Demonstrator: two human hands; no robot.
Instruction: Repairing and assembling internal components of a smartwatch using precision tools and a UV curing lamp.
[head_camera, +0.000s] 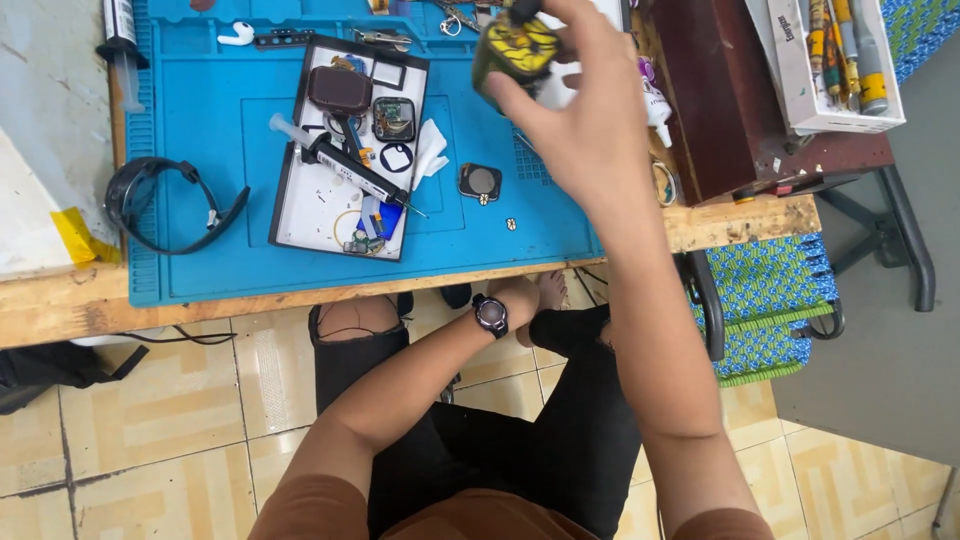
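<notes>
At top middle of the frame, right hand (590, 120) closed around a yellow-black roll (517, 48), lifted over the blue mat (220, 270). Left hand (520, 298) down in the lap, curled, holding nothing seen. Looks like fetching; next needs gentle carrying toward the tray (310, 215).

A wooden bench (60, 300) is seen from above, its front edge worn and chipped. Most of its top is covered by a blue mat (220, 270). The floor (150, 420) is laid in beige tiles with a faint diagonal pattern; to the right it gives way to a plain grey surface (880, 370). A chair (770, 310) — dark metal frame, blue-and-green woven seat — is set under the bench's right end. Light is even and soft; shadows are weak.
</notes>
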